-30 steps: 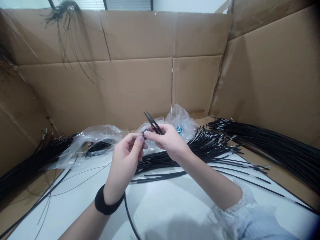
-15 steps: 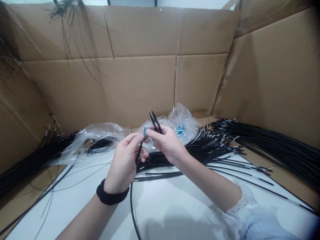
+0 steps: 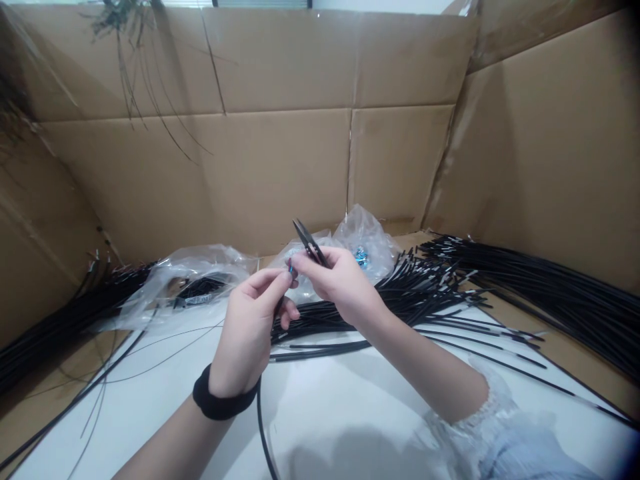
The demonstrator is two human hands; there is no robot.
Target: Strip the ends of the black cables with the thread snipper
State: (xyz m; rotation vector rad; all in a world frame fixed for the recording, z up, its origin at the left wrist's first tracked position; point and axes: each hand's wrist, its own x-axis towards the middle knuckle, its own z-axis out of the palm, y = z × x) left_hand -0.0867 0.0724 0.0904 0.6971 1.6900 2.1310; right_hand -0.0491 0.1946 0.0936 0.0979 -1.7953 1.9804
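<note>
The blue tip (image 3: pixel 291 268) is now less exposed, apparently being worked; the black cable (image 3: pixel 262 430) is gripped by the left hand (image 3: pixel 251 321), the snips (image 3: pixel 311 249) by the right hand (image 3: pixel 345 283).

The black cable (image 3: pixel 266 437) in my left hand (image 3: pixel 250 333) has a smooth outer skin which looks like plastic or rubber, almost matt, with weak shine. The scissors (image 3: pixel 311 245) in my right hand (image 3: pixel 345 288) look to be of dark metal, with a faint gloss. My black wristband (image 3: pixel 225 400) seems to be of soft cloth, quite matt. My pale sleeve (image 3: pixel 520 437) is of thin cloth, and its edge looks rough and frilly. The plastic bag (image 3: pixel 361 224) is clear, glossy and crumpled; the blue pieces (image 3: pixel 361 256) inside it shine like metal. The white table surface (image 3: pixel 320 407) is smooth, slightly glossy. The wall (image 3: pixel 275 177) is of brown cardboard, matt and creased.
</note>
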